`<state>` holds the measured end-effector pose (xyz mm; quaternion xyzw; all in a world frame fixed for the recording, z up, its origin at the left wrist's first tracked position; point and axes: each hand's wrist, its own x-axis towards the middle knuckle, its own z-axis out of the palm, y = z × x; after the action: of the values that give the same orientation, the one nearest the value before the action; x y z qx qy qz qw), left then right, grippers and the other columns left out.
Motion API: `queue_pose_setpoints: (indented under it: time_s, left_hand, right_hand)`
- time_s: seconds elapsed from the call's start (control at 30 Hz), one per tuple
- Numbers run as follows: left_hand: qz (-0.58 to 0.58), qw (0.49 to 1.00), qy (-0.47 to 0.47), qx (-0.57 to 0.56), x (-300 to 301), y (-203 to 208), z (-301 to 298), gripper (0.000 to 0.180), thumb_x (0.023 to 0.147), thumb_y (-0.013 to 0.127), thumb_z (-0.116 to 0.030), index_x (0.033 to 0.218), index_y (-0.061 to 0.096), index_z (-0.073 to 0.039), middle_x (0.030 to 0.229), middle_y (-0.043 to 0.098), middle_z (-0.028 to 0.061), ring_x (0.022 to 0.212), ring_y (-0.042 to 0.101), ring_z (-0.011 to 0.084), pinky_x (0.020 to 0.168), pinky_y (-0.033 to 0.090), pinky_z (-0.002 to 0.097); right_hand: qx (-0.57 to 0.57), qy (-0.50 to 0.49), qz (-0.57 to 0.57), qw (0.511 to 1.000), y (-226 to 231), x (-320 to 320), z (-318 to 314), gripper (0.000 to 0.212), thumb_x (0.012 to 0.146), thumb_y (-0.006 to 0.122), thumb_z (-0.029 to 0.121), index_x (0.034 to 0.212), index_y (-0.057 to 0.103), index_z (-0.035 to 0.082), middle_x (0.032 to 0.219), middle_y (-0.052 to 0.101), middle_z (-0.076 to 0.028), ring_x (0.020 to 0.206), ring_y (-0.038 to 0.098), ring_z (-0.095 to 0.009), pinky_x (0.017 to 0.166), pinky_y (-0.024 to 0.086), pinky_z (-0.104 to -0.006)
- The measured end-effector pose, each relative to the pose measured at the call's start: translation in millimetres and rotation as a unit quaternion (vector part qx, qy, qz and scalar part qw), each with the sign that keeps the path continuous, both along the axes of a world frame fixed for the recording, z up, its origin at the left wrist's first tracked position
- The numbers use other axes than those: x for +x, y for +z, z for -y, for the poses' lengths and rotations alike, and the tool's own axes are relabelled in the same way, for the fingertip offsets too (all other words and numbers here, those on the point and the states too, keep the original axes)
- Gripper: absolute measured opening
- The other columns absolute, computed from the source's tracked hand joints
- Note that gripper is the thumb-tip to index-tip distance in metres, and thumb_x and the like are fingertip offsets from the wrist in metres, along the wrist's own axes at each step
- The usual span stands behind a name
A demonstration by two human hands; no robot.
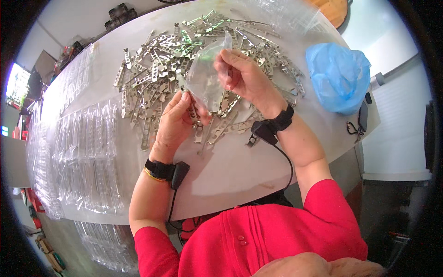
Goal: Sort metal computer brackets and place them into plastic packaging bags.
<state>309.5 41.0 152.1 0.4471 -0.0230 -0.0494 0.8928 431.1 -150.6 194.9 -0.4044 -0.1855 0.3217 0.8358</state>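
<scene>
A small clear plastic bag is held up between both hands above the white table. My left hand pinches its lower corner. My right hand grips its right edge, fingers curled by the bag's side. Whether a metal piece is inside the bag I cannot tell. Under and behind the hands lies a wide heap of flat perforated metal brackets, some with green parts. Both wrists wear black bands with cables.
Rows of filled clear bags cover the table's left side and hang over its near edge. A crumpled blue plastic bag lies at the right. A black cord hangs off the right edge.
</scene>
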Motion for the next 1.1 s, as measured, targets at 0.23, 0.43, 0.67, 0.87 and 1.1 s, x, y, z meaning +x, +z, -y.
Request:
queue_pose_setpoints:
  time_s: [0.23,0.43,0.67,0.87,1.1]
  left_hand:
    - [-0.053,0.997,-0.043,-0.044,-4.8,-7.3,-14.3,0.025,0.108,0.045,-0.028,0.119,0.055,-0.008,0.071,0.048,0.0020,0.054,0.051,0.0175,0.064,0.055,0.0404]
    - [-0.050,0.995,-0.045,-0.079,-6.0,-9.1,-15.7,0.023,0.107,0.048,-0.028,0.105,0.055,-0.006,0.070,0.046,0.0018,0.055,0.048,0.0161,0.062,0.049,0.0362]
    - [-0.075,0.990,-0.119,-0.002,-20.1,9.3,10.4,0.030,0.102,0.060,-0.020,0.124,0.057,0.000,0.069,0.046,-0.0021,0.053,0.047,0.0110,0.055,0.046,0.0290]
    - [-0.072,0.961,-0.218,0.156,-37.0,25.1,45.6,0.054,0.090,0.079,-0.025,0.133,0.056,-0.001,0.078,0.059,-0.0016,0.060,0.057,0.0090,0.055,0.046,0.0249]
    - [-0.123,0.952,-0.222,0.168,-41.1,24.4,55.4,0.057,0.087,0.082,-0.032,0.131,0.060,-0.004,0.074,0.060,-0.0030,0.058,0.057,0.0065,0.050,0.040,0.0211]
  right_hand:
    - [-0.114,-0.062,0.096,0.987,10.7,-9.1,4.6,0.022,0.104,0.059,0.026,0.098,0.064,0.005,0.085,0.069,-0.002,0.063,0.064,-0.009,0.054,0.050,-0.0236]
    - [-0.156,-0.150,0.119,0.969,16.9,-17.1,1.5,0.018,0.103,0.060,0.025,0.098,0.066,0.008,0.086,0.069,-0.001,0.064,0.063,-0.009,0.053,0.049,-0.0248]
    - [0.073,-0.132,-0.041,0.988,9.2,-4.4,4.7,0.019,0.103,0.060,0.025,0.097,0.066,0.008,0.086,0.069,-0.005,0.070,0.069,-0.017,0.057,0.056,-0.0298]
    - [0.050,-0.276,0.199,0.939,36.2,-36.3,-29.0,0.024,0.107,0.054,0.026,0.104,0.055,0.002,0.084,0.065,-0.008,0.067,0.069,-0.018,0.057,0.058,-0.0294]
    - [0.007,-0.287,0.376,0.881,28.5,-39.3,-44.4,0.015,0.106,0.054,0.018,0.108,0.053,0.004,0.083,0.066,-0.006,0.066,0.068,-0.014,0.056,0.055,-0.0251]
